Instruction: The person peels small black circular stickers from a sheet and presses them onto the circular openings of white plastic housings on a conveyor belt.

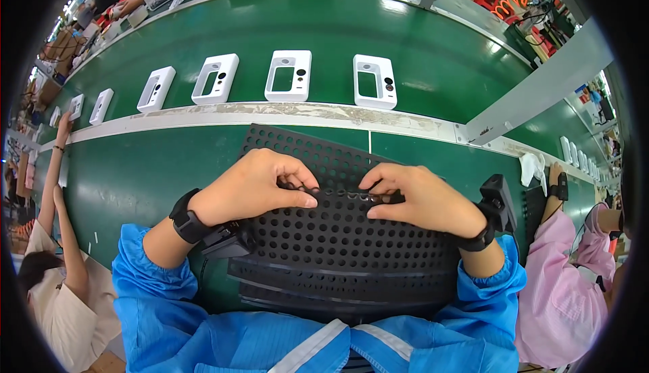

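A stack of black perforated sheets (318, 238), full of round holes, lies on the green bench before me. Over its upper half, a narrow dark strip (338, 193) with a shiny, scalloped edge runs between my hands. Whether it is loose or part of a sheet, I cannot tell. My left hand (260, 180) pinches its left end between thumb and fingers. At the other end, my right hand (422, 200) has its fingers closed on the strip, thumb below. Each wrist wears a black strap with a small device.
Beyond a pale rail (270, 112), several white plastic housings (289, 75) stand in a row on a green conveyor (426, 41). A grey metal post (541, 82) rises at right. One co-worker's arm (51, 170) reaches to the line at left; a person in pink (561, 285) sits at right.
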